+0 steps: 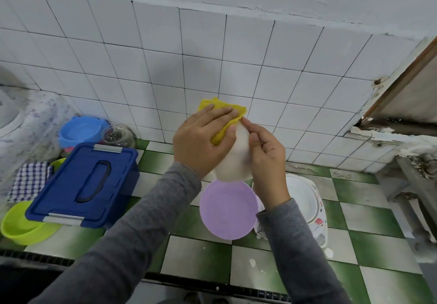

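I hold a white bowl (pixel 236 159) up in front of the tiled wall, above the counter. My left hand (pixel 203 138) presses a yellow cloth (pixel 222 119) against the bowl's side, fingers spread flat over the cloth and thumb round its edge. My right hand (pixel 267 157) grips the bowl's right rim, fingers curled on it. Most of the bowl is hidden behind both hands.
Below the bowl lies a purple plate (pixel 228 209) beside stacked white plates (pixel 305 202) on a patterned tray. At left stand a dark blue lidded box (pixel 87 185), a lime green basin (pixel 21 225), a blue bowl (pixel 80 131), a glass jar (pixel 118 135) and a checked cloth (pixel 30 180).
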Demonstrator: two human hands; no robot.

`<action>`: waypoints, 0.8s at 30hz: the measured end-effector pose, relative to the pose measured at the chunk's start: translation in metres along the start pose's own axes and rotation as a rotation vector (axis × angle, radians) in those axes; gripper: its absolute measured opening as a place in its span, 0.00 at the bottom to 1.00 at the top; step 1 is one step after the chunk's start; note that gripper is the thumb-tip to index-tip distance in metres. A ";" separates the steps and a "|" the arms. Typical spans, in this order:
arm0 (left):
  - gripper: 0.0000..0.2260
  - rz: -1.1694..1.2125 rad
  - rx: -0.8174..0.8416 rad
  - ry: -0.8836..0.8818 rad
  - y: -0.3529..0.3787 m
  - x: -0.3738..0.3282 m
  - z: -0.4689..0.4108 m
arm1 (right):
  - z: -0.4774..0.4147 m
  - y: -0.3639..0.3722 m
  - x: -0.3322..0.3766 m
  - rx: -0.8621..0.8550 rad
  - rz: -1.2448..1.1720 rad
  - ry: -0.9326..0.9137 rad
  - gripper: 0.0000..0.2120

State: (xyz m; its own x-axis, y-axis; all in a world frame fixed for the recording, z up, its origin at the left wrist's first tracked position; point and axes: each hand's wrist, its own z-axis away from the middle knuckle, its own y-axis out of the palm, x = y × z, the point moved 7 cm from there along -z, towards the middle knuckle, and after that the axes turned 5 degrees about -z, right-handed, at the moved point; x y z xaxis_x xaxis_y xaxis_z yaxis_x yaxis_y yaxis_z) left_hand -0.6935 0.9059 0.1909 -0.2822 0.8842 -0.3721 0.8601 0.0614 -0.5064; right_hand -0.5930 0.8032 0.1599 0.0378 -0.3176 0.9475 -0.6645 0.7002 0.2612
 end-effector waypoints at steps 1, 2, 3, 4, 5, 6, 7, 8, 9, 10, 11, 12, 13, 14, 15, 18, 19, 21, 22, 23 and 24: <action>0.14 0.043 0.044 -0.066 0.000 0.004 -0.003 | -0.002 -0.001 0.002 0.015 -0.008 0.000 0.16; 0.15 0.088 0.105 -0.149 0.001 0.010 -0.005 | -0.004 -0.002 0.004 0.027 -0.024 0.003 0.15; 0.16 0.133 0.170 -0.231 0.002 0.016 -0.006 | -0.005 -0.005 0.006 0.036 -0.043 0.004 0.14; 0.16 0.180 0.231 -0.301 0.003 0.021 -0.006 | -0.008 -0.008 0.008 0.042 -0.065 0.003 0.13; 0.15 0.230 0.281 -0.358 0.004 0.025 -0.006 | -0.010 -0.012 0.010 0.046 -0.088 0.002 0.12; 0.14 0.283 0.320 -0.410 0.006 0.030 -0.005 | -0.013 -0.015 0.012 0.050 -0.112 0.003 0.11; 0.13 0.339 0.350 -0.460 0.007 0.033 -0.006 | -0.015 -0.019 0.014 0.046 -0.135 0.011 0.11; 0.13 0.412 0.368 -0.513 0.007 0.037 -0.006 | -0.017 -0.024 0.016 0.032 -0.167 0.026 0.11; 0.13 0.506 0.370 -0.566 0.008 0.041 -0.006 | -0.019 -0.027 0.018 0.012 -0.212 0.044 0.11; 0.13 0.609 0.363 -0.617 0.008 0.044 -0.005 | -0.020 -0.031 0.020 -0.011 -0.266 0.058 0.12; 0.14 0.699 0.348 -0.653 0.010 0.045 -0.004 | -0.021 -0.033 0.022 -0.032 -0.323 0.070 0.12; 0.15 0.761 0.325 -0.672 0.011 0.045 -0.003 | -0.023 -0.035 0.022 -0.054 -0.375 0.083 0.13; 0.15 0.794 0.294 -0.680 0.012 0.044 -0.001 | -0.024 -0.035 0.021 -0.078 -0.419 0.097 0.13; 0.16 0.823 0.251 -0.690 0.013 0.042 0.002 | -0.025 -0.035 0.019 -0.105 -0.459 0.115 0.13; 0.17 0.852 0.191 -0.708 0.014 0.041 0.005 | -0.024 -0.033 0.015 -0.125 -0.509 0.139 0.14; 0.21 0.908 -0.027 -0.770 0.019 0.040 0.015 | -0.018 -0.020 0.003 -0.166 -0.767 0.238 0.17; 0.22 0.901 -0.084 -0.750 0.020 0.039 0.017 | -0.016 -0.016 0.000 -0.178 -0.858 0.259 0.17; 0.24 0.852 -0.176 -0.639 0.018 0.031 0.021 | -0.013 -0.008 -0.003 -0.221 -1.000 0.281 0.17; 0.25 0.794 -0.205 -0.559 0.018 0.026 0.023 | -0.012 -0.005 -0.005 -0.256 -1.045 0.288 0.19; 0.25 0.707 -0.215 -0.480 0.018 0.021 0.024 | -0.011 -0.001 -0.006 -0.289 -1.070 0.292 0.21; 0.25 0.610 -0.213 -0.406 0.018 0.016 0.024 | -0.010 0.001 -0.006 -0.317 -1.071 0.291 0.22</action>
State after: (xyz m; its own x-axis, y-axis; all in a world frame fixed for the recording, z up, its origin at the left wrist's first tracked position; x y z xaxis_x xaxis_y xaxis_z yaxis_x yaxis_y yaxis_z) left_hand -0.6924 0.9107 0.1570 0.1705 0.5530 -0.8156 0.9656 -0.2588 0.0264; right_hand -0.5865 0.8128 0.1560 0.6670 -0.7154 0.2081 0.0283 0.3034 0.9524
